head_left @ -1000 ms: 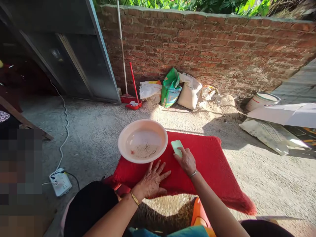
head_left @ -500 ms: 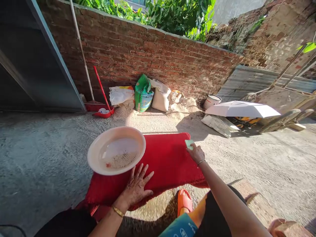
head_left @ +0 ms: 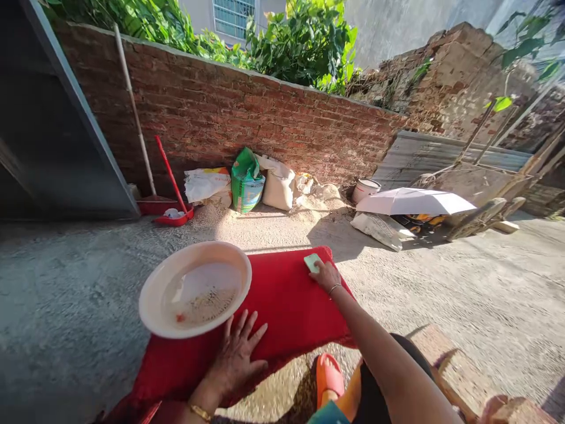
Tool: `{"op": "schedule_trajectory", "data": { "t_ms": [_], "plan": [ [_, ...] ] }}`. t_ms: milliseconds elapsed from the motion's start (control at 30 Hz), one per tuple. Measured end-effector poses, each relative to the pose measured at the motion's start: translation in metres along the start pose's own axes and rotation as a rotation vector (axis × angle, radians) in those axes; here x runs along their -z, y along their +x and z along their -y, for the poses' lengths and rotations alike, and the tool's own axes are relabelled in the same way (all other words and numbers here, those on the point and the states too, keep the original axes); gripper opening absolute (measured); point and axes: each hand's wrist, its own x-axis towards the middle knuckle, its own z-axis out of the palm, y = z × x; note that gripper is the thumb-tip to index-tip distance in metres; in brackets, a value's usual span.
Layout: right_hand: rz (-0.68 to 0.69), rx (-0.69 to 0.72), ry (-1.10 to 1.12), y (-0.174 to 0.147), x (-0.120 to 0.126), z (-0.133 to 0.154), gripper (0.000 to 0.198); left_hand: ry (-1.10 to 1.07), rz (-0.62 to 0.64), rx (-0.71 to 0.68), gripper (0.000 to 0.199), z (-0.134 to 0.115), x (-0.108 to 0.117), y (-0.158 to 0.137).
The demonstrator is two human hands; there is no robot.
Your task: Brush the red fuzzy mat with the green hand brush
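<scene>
A red mat (head_left: 286,306) lies on the concrete ground in front of me. My left hand (head_left: 236,353) rests flat on its near part with fingers spread, just below a pale pink basin (head_left: 152,294) holding shallow water and some grit. My right hand (head_left: 325,275) reaches to the mat's far right corner and presses a light green bar (head_left: 312,262) against the fabric. My foot in an orange sandal (head_left: 329,377) sits beside the mat's near edge.
A brick wall (head_left: 265,123) runs across the back with several sacks (head_left: 247,179), a red dustpan and broom (head_left: 170,215) at its foot. A white bucket (head_left: 365,189), a white umbrella (head_left: 412,201) and timber lie to the right.
My right hand slid the green bar from the middle of the mat toward its far right corner. The view swung right and upward. My left hand stayed flat on the mat.
</scene>
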Motion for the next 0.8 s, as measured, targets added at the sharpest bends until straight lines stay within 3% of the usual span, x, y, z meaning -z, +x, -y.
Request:
{"op": "schedule_trajectory", "data": {
  "t_ms": [33, 100, 167, 233, 400, 500, 567, 633, 800],
  "plan": [
    [-0.015, -0.16, -0.01, 0.007, 0.007, -0.018, 0.046, -0.012, 0.01, 0.006, 0.079, -0.003, 0.005, 0.0],
    [-0.035, -0.267, -0.032, 0.019, 0.014, -0.04, 0.048, -0.031, 0.026, 0.008, 0.078, -0.006, 0.012, 0.0],
    [-0.072, -0.231, -0.027, 0.027, 0.013, -0.034, 0.048, -0.038, 0.034, 0.005, 0.078, -0.008, 0.015, 0.0],
    [-0.106, -0.072, -0.004, 0.027, 0.004, -0.002, 0.047, -0.036, 0.032, 0.005, 0.079, -0.009, 0.015, -0.001],
    [-0.081, 0.346, 0.064, 0.017, -0.028, 0.115, 0.043, -0.018, 0.02, 0.013, 0.085, -0.012, 0.017, -0.004],
    [-0.036, 0.437, 0.064, 0.023, -0.038, 0.144, 0.044, -0.009, 0.039, 0.008, 0.089, -0.013, 0.02, -0.003],
    [-0.014, 0.414, 0.053, 0.036, -0.039, 0.132, 0.044, -0.003, 0.051, 0.011, 0.09, -0.014, 0.022, -0.002],
    [-0.009, 0.305, 0.051, 0.054, -0.034, 0.098, 0.046, -0.002, 0.062, 0.016, 0.088, -0.015, 0.024, -0.002],
    [-0.06, -0.2, 0.033, 0.079, -0.004, -0.029, 0.052, -0.04, 0.091, 0.024, 0.082, -0.015, 0.025, 0.0]
  ]
}}
